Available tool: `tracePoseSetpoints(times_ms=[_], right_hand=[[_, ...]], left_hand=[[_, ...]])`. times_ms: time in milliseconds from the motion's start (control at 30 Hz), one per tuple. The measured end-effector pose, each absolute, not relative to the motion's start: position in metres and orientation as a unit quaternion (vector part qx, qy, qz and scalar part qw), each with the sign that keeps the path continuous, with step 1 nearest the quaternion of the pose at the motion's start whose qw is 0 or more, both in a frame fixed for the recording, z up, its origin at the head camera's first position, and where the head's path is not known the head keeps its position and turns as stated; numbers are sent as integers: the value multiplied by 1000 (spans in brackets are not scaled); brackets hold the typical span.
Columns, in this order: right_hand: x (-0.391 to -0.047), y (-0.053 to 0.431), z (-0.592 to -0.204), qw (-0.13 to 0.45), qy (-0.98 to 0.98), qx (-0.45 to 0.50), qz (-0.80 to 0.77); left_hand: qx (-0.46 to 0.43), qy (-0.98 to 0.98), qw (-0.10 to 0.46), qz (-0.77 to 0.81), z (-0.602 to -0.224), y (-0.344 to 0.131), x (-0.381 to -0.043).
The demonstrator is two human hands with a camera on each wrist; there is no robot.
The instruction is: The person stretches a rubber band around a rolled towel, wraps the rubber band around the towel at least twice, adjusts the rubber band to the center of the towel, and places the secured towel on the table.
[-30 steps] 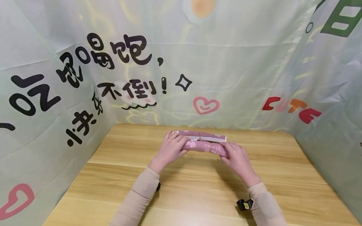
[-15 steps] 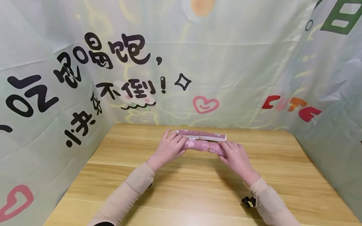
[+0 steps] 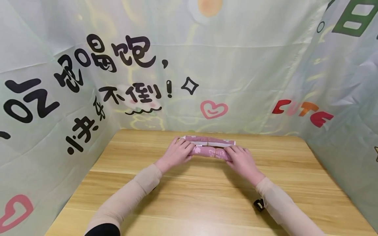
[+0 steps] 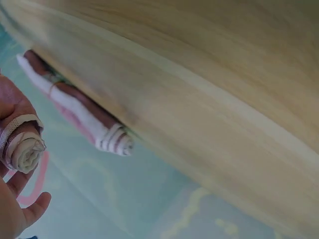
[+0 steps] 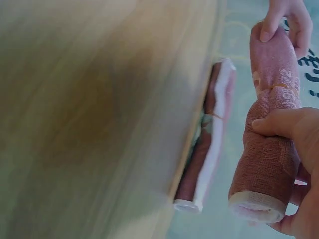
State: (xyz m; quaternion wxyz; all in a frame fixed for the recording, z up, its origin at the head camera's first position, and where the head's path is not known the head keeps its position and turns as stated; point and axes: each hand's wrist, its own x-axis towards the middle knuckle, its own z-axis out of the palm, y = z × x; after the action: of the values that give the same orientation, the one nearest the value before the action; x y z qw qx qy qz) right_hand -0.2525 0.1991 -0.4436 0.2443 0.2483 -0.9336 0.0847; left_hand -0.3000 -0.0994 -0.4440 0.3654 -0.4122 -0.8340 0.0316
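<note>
A pink rolled towel (image 3: 208, 151) with pale lettering is held level in both hands, apart from the tabletop. My left hand (image 3: 176, 152) grips its left end; in the left wrist view the white spiral end (image 4: 27, 155) pokes out of that hand. Toward the other end, my right hand (image 3: 240, 161) grips the roll, its thumb (image 5: 271, 123) across the cloth and the white-edged end sticking out beyond. A thin band (image 5: 279, 85) circles the roll's middle. Just behind lies a second rolled towel (image 3: 218, 141), pink and white, also banded, resting on the table.
The wooden table (image 3: 189, 200) runs out toward me from the second roll. Printed fabric walls (image 3: 245, 75) stand at the back and both sides, close behind that roll. A small black device (image 3: 259, 205) hangs under the right forearm.
My right hand and the held towel's right end have shifted a little left. The left hand stays nearly in place, while its forearm swings outward. The second roll has not moved.
</note>
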Motion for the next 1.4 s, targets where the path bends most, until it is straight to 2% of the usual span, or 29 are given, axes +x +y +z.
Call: tracePoseSetpoints(times_ms=[367,533,867,1000,1133,1400], right_hand=[[-278,195,-455,227,-937,259,67],[-288,191,-455,204,-945,249,59],[-299,185,-456,149,-963,221,45],[-301,181,-456,134,-966,217,48],[-303,177,-456,130,-966,217,47],[-309,173,-459,135,-967,206,58]], left_hand=[[-408,-863,292,62,-455,-100,-322],[-401,-876,258,71,-457,-99,-328],[-388,-886,227,114,-459,-95,-342],[-380,-896,190,126,-457,-94,-343],[-370,-906,160,132,-453,-93,-343],[-359,-914,139,124,-454,-94,-343]])
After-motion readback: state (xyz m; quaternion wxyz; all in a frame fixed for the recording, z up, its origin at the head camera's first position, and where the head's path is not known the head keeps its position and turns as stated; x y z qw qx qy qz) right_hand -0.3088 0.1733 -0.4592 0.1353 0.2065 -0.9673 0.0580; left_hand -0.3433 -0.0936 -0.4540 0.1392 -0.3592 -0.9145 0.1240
